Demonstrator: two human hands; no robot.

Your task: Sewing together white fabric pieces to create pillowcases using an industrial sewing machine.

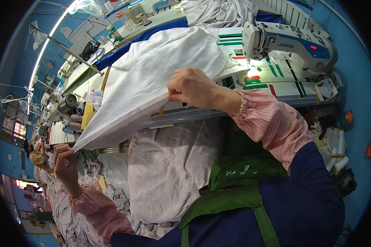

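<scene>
A large piece of white fabric [152,61] spreads over the sewing table and slopes down toward me at the left. At its far left corner, my left hand [65,162] pinches the cloth between thumb and fingers. My right hand [191,85] grips the fabric's near edge around the middle, above the table's front. Between the two hands the edge is drawn fairly straight. To the right stands a white and blue sewing machine [290,45], its lamp lit over the needle area. Part of the cloth reaches toward that needle area.
A ruler strip [185,114] runs along the table's front edge. Grey-white cloth [169,168] lies heaped below it, by my green apron [243,164]. Thread spools [76,121] stand at the left, white thread cones [340,144] at the right. A small box [326,89] sits beside the machine.
</scene>
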